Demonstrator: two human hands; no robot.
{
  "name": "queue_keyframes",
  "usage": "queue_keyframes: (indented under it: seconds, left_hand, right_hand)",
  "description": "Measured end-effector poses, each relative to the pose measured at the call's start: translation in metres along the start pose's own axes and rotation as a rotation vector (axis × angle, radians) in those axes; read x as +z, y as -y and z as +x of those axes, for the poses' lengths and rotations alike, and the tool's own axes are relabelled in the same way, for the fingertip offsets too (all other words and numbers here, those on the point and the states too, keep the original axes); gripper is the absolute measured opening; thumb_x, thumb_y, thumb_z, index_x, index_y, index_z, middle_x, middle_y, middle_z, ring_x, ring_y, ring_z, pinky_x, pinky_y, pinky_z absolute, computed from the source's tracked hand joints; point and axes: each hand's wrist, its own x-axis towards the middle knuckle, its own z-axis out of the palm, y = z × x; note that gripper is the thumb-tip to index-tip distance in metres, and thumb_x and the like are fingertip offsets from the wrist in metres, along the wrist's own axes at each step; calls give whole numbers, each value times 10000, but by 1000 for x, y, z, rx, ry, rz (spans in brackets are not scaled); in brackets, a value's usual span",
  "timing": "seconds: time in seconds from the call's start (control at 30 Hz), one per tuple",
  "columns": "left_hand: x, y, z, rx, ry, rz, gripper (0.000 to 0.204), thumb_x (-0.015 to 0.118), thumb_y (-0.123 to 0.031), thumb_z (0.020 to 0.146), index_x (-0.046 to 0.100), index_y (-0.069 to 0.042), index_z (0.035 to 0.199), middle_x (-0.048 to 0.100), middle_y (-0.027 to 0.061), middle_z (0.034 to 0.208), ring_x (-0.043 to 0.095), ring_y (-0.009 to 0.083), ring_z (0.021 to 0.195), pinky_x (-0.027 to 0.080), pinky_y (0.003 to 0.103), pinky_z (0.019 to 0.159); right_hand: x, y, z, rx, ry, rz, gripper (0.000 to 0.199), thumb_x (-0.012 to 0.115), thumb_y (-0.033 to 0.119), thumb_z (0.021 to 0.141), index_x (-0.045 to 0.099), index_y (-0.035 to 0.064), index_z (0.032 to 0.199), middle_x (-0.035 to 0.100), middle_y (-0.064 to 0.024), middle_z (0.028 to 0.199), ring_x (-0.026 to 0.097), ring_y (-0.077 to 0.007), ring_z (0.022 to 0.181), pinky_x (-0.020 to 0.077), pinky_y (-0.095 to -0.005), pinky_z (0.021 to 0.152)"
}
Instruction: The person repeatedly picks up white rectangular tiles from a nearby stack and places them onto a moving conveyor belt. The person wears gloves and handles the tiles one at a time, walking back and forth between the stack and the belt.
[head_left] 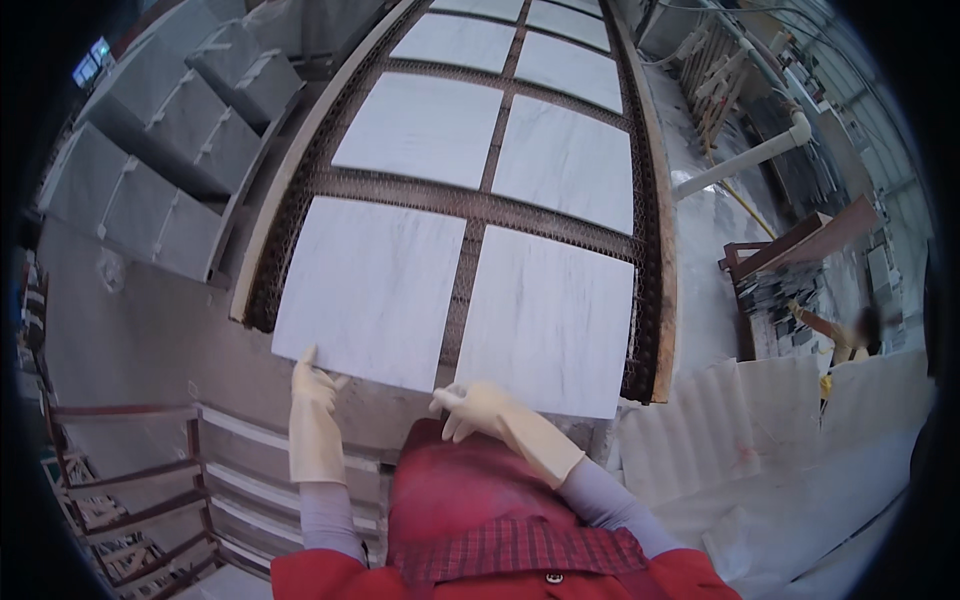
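Observation:
Two white, grey-veined stone tiles lie nearest me on a mesh conveyor (475, 205), the left tile (370, 285) and the right tile (548, 320), their near edges overhanging its end. Pale rubber gloves cover both hands. My left hand (316, 410) is at the left tile's near edge, one finger stretched up onto its corner and the thumb apart. Close to the right tile's near left corner is my right hand (485, 410), its fingers loosely bent and spread beside the gap between the tiles. Nothing shows in its grasp; whether it touches the stone is unclear.
More white tiles (425, 125) lie in two columns farther up the conveyor. Grey slabs (150, 200) stand at the left, above a metal rack (200, 465). At right are a white pipe (745, 160), pale corrugated sheets (700, 430) and another person (845, 335).

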Motion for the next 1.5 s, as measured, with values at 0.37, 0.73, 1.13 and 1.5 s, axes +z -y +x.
queue_keyframes:
  seconds: [0.37,0.73,1.13,1.5]
  left_hand:
    - [-15,44,-18,26,192,-163,624,475,-475,917,350,-25,1331,404,253,1310,453,373,1188,440,556,930]
    - [-190,193,-25,-167,-262,563,409,501,-377,892,533,-73,1163,649,172,987,642,312,848,531,469,711]
    - [-316,357,-210,-96,-659,-43,387,526,-340,889,518,-79,1175,649,212,984,649,340,834,538,475,699]
    - [-368,432,-296,-10,-1016,-268,321,515,-332,859,638,-70,999,654,72,690,595,168,560,469,341,511]
  right_hand:
    - [-41,-76,-62,-240,-442,350,435,369,330,989,620,7,1137,691,-157,847,661,-189,757,513,-291,756]
    - [-28,-107,-87,-342,-659,285,477,377,366,989,595,-23,1157,688,-173,860,653,-190,722,507,-295,737]
    - [66,-83,-41,-544,19,-147,386,416,299,985,580,-7,1155,684,-165,837,649,-195,708,509,-284,690]
    - [58,-240,-16,-160,19,-694,306,549,312,893,655,47,1003,694,-102,810,669,-193,728,514,-312,685]
